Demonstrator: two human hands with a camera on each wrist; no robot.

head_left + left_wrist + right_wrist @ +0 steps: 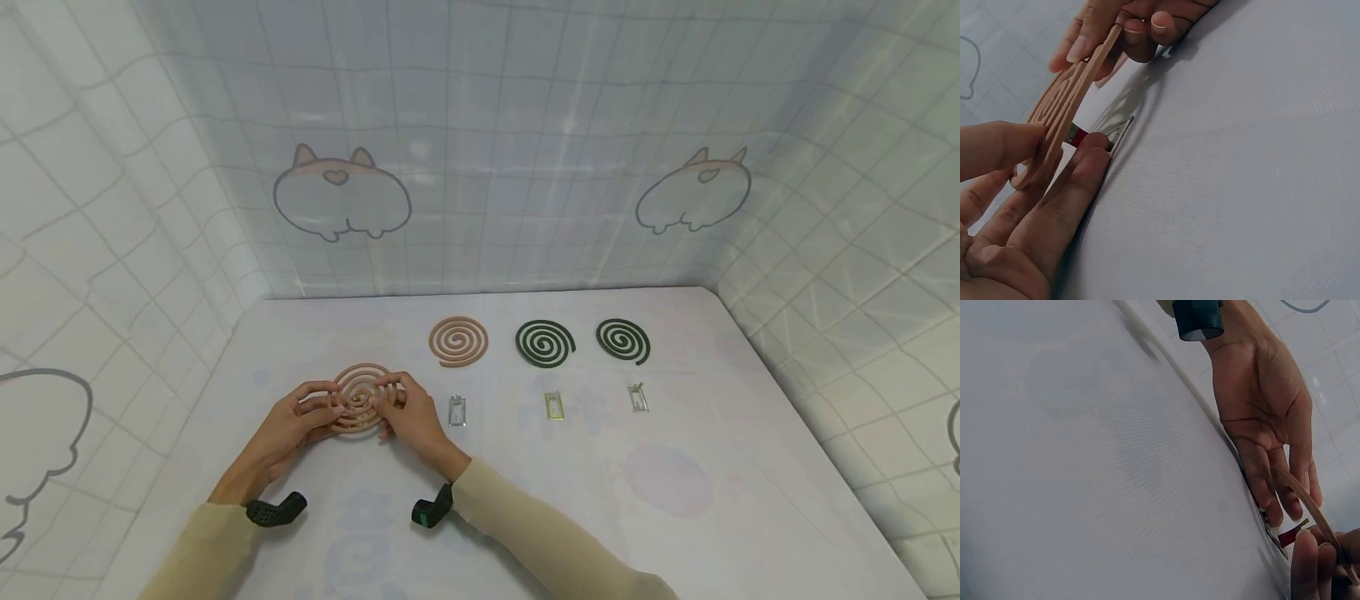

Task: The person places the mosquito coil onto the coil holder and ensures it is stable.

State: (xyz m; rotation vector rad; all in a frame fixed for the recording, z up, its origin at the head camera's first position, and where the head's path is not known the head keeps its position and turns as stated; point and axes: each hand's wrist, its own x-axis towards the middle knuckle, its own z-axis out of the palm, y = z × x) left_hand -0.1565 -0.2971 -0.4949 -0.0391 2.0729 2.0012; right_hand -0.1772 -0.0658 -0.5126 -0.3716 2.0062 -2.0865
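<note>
A brown mosquito coil (362,367) is held between both hands at the left of the table. My left hand (288,429) pinches its left edge, thumb on top and fingers beneath. On its right side, my right hand (416,421) holds it between thumb and fingers. In the left wrist view the coil (1066,109) tilts above the cloth, over a small metal stand (1124,132). Fingertips of the left hand touch or nearly touch that stand. A red piece (1290,536) rises from the stand in the right wrist view; whether it meets the coil I cannot tell.
Behind and to the right lie another brown coil (458,341), a green coil (545,343) and a second green coil (623,341). In front of them are a silver stand (457,411), a yellowish stand (554,406) and another silver stand (638,398). Tiled-pattern curtains surround the table.
</note>
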